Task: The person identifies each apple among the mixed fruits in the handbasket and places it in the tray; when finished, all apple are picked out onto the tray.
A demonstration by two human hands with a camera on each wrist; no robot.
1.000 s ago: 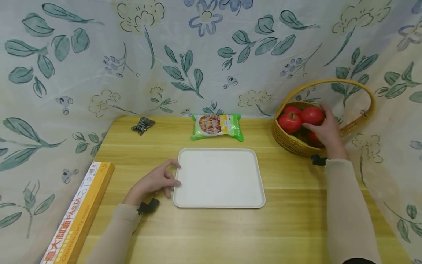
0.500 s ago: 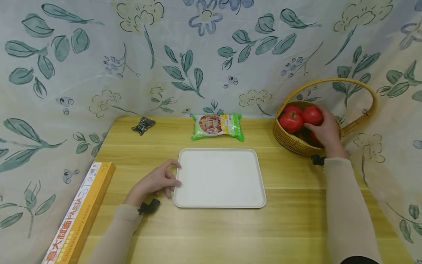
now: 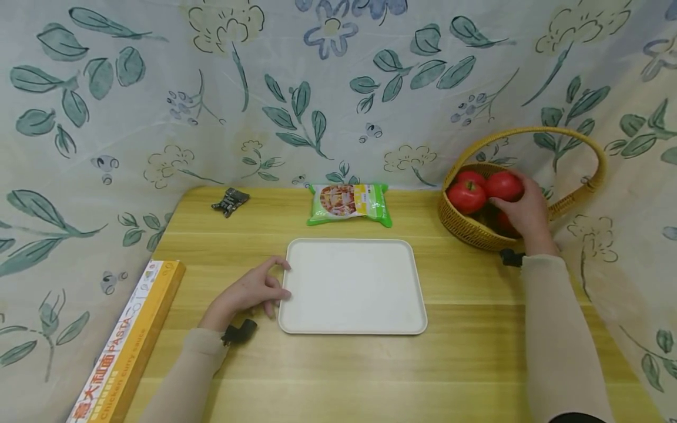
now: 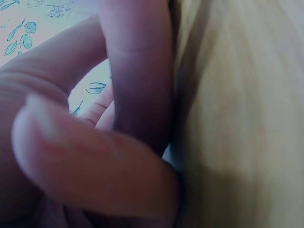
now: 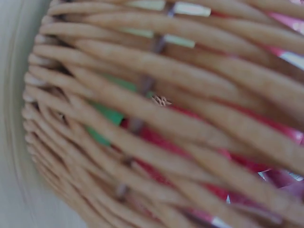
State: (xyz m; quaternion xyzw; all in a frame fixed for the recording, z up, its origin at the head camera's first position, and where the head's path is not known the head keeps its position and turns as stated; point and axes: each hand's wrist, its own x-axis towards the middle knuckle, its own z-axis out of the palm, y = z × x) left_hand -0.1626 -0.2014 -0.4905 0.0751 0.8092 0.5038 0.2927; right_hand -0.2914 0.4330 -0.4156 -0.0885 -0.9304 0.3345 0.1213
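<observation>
A shallow white tray (image 3: 351,288) lies flat on the wooden table. My left hand (image 3: 251,289) is at its left rim, holding the edge with bent fingers and thumb. In the left wrist view, the curled fingers (image 4: 142,71) fill much of the picture. At the back right, a woven basket (image 3: 476,232) with a tall handle contains several red apples (image 3: 466,197). My right hand (image 3: 529,214) reaches into it and grips one red apple (image 3: 503,185) on its right side. The right wrist view shows the basket's weave (image 5: 142,109) close up, with red behind; that hand is hidden there.
A green packaged food bag (image 3: 349,203) lies behind the tray. Further left is a small crumpled black item (image 3: 230,201). A long yellow pasta box (image 3: 127,346) runs along the left table edge. Floral cloth (image 3: 296,70) hangs behind and on the sides.
Both hands stay almost where they were. The right hand remains on the apple in the basket, and the apple has shifted only very slightly.
</observation>
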